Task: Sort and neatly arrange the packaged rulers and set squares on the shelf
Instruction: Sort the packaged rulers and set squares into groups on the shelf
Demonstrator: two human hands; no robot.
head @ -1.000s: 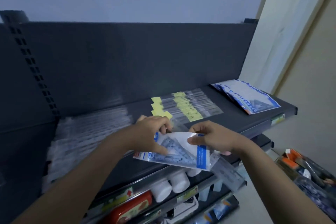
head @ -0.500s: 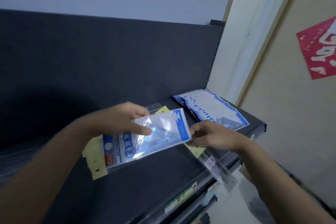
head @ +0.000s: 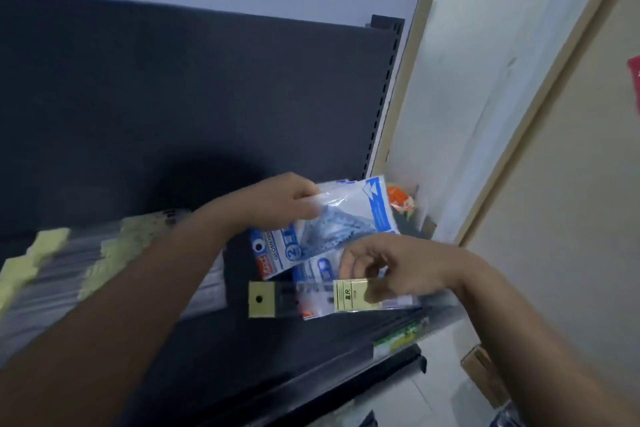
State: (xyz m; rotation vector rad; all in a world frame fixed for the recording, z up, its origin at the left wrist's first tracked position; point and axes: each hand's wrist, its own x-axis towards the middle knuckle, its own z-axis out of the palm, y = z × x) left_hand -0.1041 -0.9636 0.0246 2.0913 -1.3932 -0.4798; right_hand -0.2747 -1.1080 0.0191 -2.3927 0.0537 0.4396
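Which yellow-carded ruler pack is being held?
The ruler pack pinched in the right hand; the other packs lie on the shelf at left.

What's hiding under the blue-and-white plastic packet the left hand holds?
Under it, another blue-and-white packet peeks out on the dark shelf. The right hand and its yellow-labelled clear ruler pack cover the rest.

left hand (head: 282, 201): bare | right hand (head: 401, 269): bare | forearms: bare up to frame edge
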